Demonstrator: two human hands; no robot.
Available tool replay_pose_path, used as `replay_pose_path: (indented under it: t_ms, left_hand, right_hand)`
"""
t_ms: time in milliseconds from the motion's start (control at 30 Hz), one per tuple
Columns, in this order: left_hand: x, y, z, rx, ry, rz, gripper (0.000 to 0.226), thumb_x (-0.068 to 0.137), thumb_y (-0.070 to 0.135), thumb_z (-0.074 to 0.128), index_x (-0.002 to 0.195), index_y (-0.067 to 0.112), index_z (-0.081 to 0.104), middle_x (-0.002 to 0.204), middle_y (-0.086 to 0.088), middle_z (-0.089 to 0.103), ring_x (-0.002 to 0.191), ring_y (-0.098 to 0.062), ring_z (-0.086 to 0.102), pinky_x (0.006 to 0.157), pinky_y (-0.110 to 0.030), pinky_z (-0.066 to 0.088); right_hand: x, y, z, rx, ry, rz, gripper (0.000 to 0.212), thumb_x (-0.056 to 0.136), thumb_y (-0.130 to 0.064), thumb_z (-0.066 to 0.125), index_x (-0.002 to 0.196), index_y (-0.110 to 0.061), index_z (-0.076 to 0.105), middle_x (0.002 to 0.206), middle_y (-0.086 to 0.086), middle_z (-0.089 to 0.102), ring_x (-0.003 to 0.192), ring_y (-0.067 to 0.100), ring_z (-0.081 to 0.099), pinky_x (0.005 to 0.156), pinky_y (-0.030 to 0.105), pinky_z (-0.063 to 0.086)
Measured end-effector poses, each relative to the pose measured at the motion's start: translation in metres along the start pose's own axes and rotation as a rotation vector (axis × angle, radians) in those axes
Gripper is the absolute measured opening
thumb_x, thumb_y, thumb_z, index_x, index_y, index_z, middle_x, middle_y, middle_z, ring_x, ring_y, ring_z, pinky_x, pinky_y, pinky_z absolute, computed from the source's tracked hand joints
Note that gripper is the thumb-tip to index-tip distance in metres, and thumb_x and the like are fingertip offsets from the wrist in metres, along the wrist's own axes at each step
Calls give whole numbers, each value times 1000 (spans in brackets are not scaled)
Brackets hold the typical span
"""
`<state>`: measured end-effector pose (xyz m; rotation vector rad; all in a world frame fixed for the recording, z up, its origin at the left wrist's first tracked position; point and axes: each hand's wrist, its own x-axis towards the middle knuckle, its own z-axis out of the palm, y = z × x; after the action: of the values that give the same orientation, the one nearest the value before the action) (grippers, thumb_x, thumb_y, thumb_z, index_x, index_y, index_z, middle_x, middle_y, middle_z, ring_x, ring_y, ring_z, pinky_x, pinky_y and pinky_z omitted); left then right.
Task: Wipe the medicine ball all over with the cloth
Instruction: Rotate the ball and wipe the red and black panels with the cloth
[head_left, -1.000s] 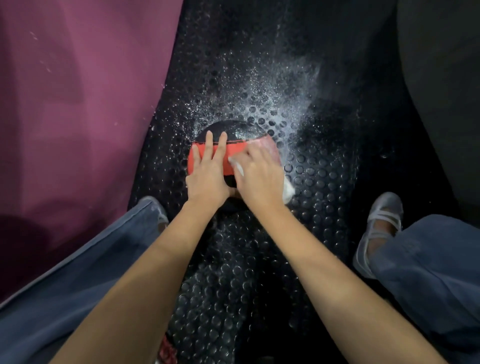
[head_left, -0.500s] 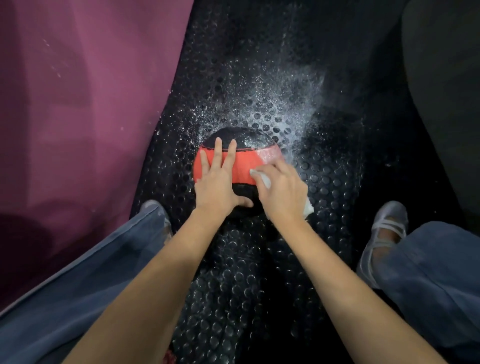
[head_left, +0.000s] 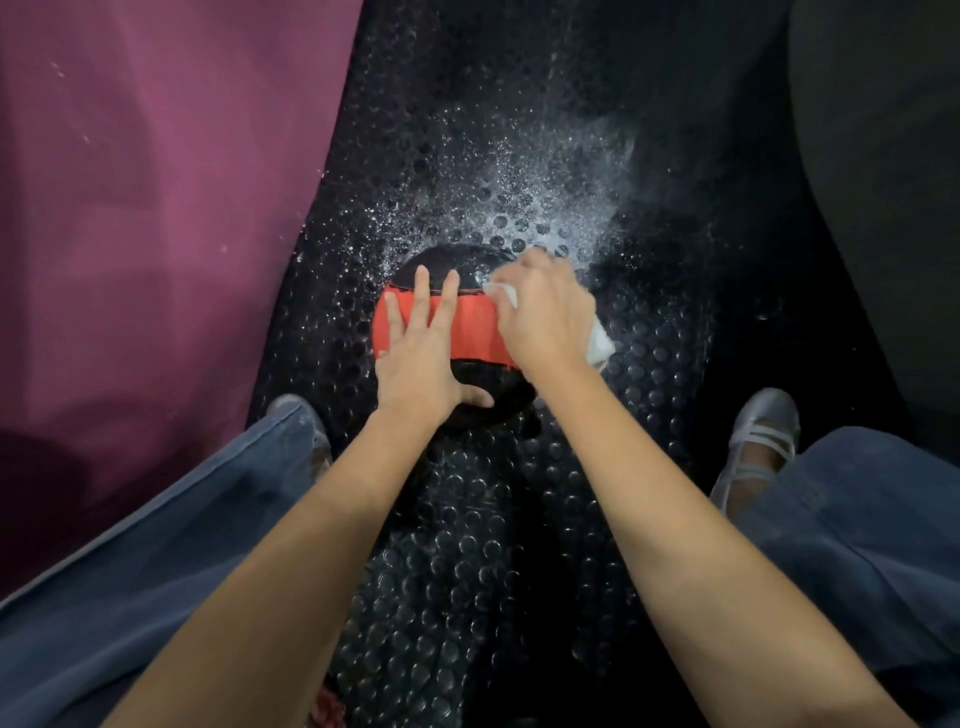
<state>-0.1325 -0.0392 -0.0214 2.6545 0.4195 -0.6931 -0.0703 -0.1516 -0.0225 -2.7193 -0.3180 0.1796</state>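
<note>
Left hand (head_left: 421, 358) — fingers straight and spread — pressed flat on the near-left side of the medicine ball (head_left: 470, 332), thumb lying across its lower black part; right hand (head_left: 545, 317) curled over a white cloth (head_left: 600, 343), pressing it against the ball's upper right side; ball, black with a red band, resting on a studded black rubber mat (head_left: 467, 519) between the person's feet — white specks scattered on the mat beyond it; no legible writing.

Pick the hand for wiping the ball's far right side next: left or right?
Right. The right hand already holds the cloth against the medicine ball on that side. The left hand lies flat on the ball, steadying it.
</note>
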Motion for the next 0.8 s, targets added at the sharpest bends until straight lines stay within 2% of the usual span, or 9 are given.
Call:
replay_pose_path:
  t_ms: [100, 200, 267, 400, 567, 700, 800]
  left_hand:
    - [-1, -2, -1, -3, 2, -3, 137, 60, 44, 88, 153, 34, -12, 160, 8, -23, 148, -30, -16, 102, -63, 36]
    - [0, -3, 0, 19, 3, -1, 137, 60, 45, 88, 153, 34, -12, 159, 9, -24, 148, -29, -16, 103, -62, 37]
    - [1, -1, 1, 30, 3, 2, 137, 59, 45, 88, 153, 34, -12, 160, 8, -24, 148, -30, -16, 103, -62, 35]
    - [2, -2, -1, -10, 5, -5, 138, 58, 45, 88, 153, 33, -11, 160, 7, -22, 148, -31, -15, 102, -64, 36]
    - [0, -2, 2, 23, 19, 5, 136, 60, 47, 87, 153, 33, -12, 160, 8, -24, 148, -31, -15, 102, -62, 37]
    - [2, 2, 4, 22, 32, -9, 137, 59, 50, 87, 153, 33, -11, 160, 6, -22, 148, -32, -13, 101, -60, 40]
    - [0, -1, 5, 12, 48, -10, 137, 59, 49, 87, 153, 32, -11, 161, 6, -21, 148, -32, -12, 100, -57, 42]
  right_hand:
    - [-5, -5, 2, -33, -16, -86, 29, 97, -36, 46, 112, -23, 68, 115, -3, 58, 108, 18, 49, 72, 29, 35]
    - [-3, 18, -2, 25, 10, 84, 25, 97, -33, 49, 110, -24, 68, 113, -4, 59, 107, 18, 51, 70, 27, 32]
    - [-4, 21, -1, 58, 33, 127, 23, 96, -32, 51, 108, -23, 69, 111, -3, 59, 105, 18, 52, 69, 27, 31]
    - [-4, -6, 4, 26, 31, -58, 26, 97, -34, 49, 106, -21, 70, 110, -1, 60, 103, 19, 52, 67, 27, 32]
    - [-1, 19, 7, 91, 52, 101, 21, 96, -31, 52, 104, -22, 70, 113, -2, 61, 104, 21, 56, 71, 30, 40]
    - [-8, 12, 12, 114, 77, 81, 21, 95, -30, 54, 107, -22, 69, 112, -2, 61, 102, 19, 56, 76, 31, 41]
    - [-49, 13, 22, 149, 173, 37, 13, 89, -27, 63, 94, -20, 74, 98, -2, 65, 89, 20, 61, 64, 28, 46]
